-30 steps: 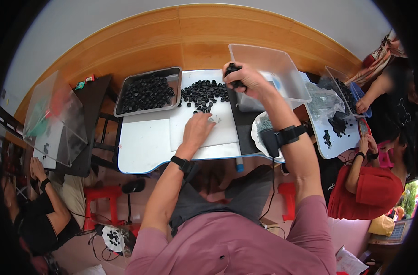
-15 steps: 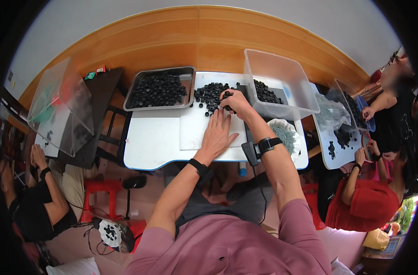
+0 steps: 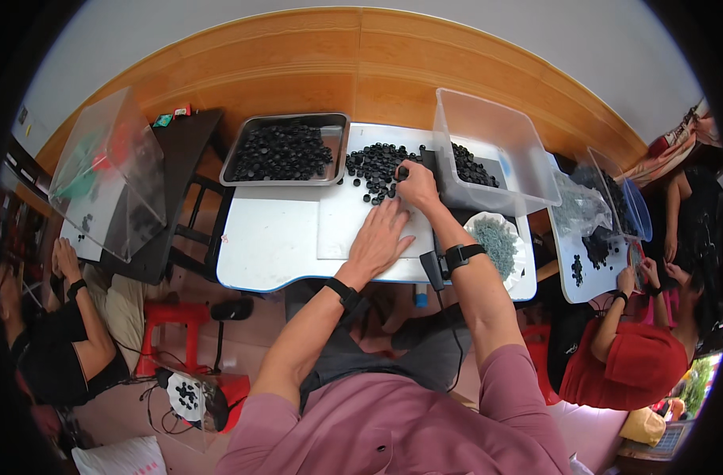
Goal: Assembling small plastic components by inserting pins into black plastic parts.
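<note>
On a white board (image 3: 338, 229) my left hand (image 3: 379, 237) lies flat, fingers stretched toward a loose pile of small round black caps (image 3: 375, 162). A few caps sit right by its fingertips. My right hand (image 3: 418, 188) is closed at the pile's right edge, just beyond the left fingertips. Between its thumb and fingers a black cap (image 3: 403, 172) shows; whether more are inside the fist is hidden. Both wrists wear black bands, and a cable hangs from a black device by the right one.
A metal tray (image 3: 286, 183) of black caps stands back left, a clear plastic bin (image 3: 496, 198) with more caps back right. A white dish (image 3: 519, 265) holds grey-green bits. People work at side tables left and right; a clear box (image 3: 108, 182) stands on the dark left table.
Several caps showed in my right hand before; now only one shows at its fingertips. My left hand has stayed flat on the board. The view has shifted slightly.
</note>
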Demonstrator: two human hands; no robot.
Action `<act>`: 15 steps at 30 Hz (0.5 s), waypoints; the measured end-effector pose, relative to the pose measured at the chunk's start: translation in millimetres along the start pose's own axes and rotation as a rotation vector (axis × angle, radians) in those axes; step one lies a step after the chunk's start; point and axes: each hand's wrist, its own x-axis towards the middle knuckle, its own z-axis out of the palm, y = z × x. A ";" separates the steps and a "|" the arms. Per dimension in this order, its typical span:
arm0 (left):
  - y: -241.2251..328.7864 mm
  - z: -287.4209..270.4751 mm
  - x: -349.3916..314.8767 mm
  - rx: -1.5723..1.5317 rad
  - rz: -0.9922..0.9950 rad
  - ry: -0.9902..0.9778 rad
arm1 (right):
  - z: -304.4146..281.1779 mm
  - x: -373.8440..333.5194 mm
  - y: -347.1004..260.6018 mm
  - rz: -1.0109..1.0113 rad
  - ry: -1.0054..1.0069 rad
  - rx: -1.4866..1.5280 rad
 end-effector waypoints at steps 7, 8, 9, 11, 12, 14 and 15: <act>0.4 3.2 -0.7 0.047 -0.167 0.101 | 18.9 -9.9 -1.9 -0.059 0.122 -0.125; 0.0 3.1 -2.0 0.046 -0.170 0.100 | 21.2 -10.5 -6.3 -0.059 0.118 -0.125; -1.0 3.1 -3.3 0.022 -0.168 0.106 | 23.6 -10.2 -11.0 -0.038 0.102 -0.134; -0.6 1.9 -5.0 -0.005 -0.170 0.111 | 24.6 -8.6 -16.0 0.007 0.049 -0.137; -0.4 1.6 -5.6 -0.023 -0.161 0.132 | 23.8 -6.9 -17.8 0.007 0.043 -0.138; 3.2 0.7 -2.1 -0.048 -0.149 0.155 | 18.8 1.5 -9.7 -0.014 -0.050 -0.190; 5.0 0.3 0.1 -0.049 -0.139 0.175 | 14.4 4.9 -4.3 -0.011 -0.051 -0.195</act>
